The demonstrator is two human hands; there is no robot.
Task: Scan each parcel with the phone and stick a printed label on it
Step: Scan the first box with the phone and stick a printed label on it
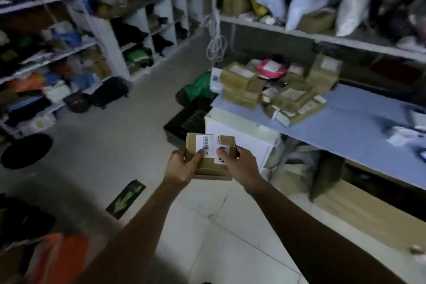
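I hold a small brown cardboard parcel (212, 159) in mid-air, to the left of the blue table's near corner. My left hand (183, 165) grips its left edge, thumb on top. My right hand (239, 165) grips the right side, thumb pressing a white printed label (222, 153) on the parcel's top. A second white barcode label (205, 143) is stuck further up on the same face. No phone is visible.
A blue table (345, 131) at right carries a pile of labelled brown parcels (276, 90) and a pink bag (270, 68). Shelves of bags and boxes line the left (57, 57) and back right (322, 34). Black crates (186, 120) and a green-black item (125, 198) lie on the floor.
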